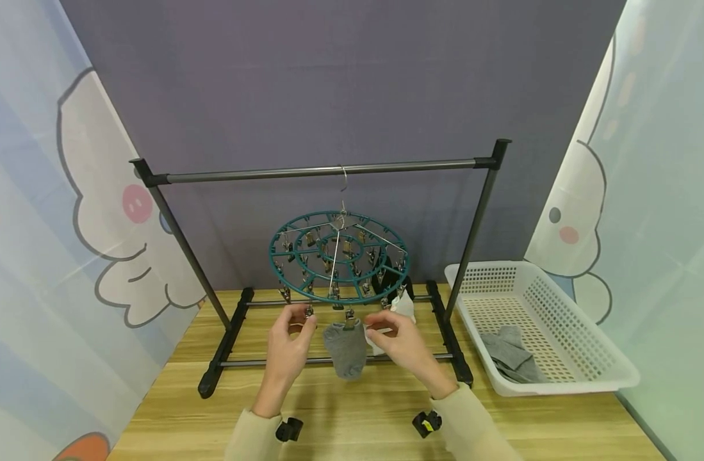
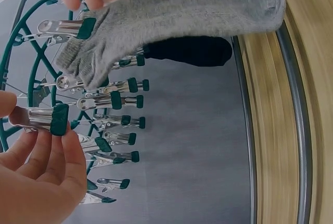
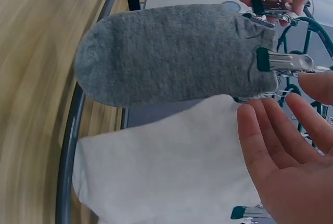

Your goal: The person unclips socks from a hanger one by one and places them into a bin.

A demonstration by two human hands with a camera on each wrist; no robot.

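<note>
A grey sock (image 1: 347,352) hangs from a metal clip with green tips (image 3: 283,61) on the round green hanger (image 1: 271,255). Left of the sock, my left hand (image 1: 288,346) pinches a neighbouring clip (image 2: 41,119) between thumb and fingers; no cloth shows in that clip. My right hand (image 1: 400,339) is beside the sock's upper right, its fingers relaxed and nothing between them in the right wrist view. Behind the grey sock hang a white sock (image 3: 166,167) and a black sock (image 2: 190,51).
The hanger hooks onto the bar (image 1: 253,173) of a standing metal rack. Several other clips (image 2: 112,122) dangle from its rings. At the right, a white plastic basket (image 1: 565,387) holds grey cloth (image 1: 510,355). All of it stands on a wood-grain table (image 1: 173,410).
</note>
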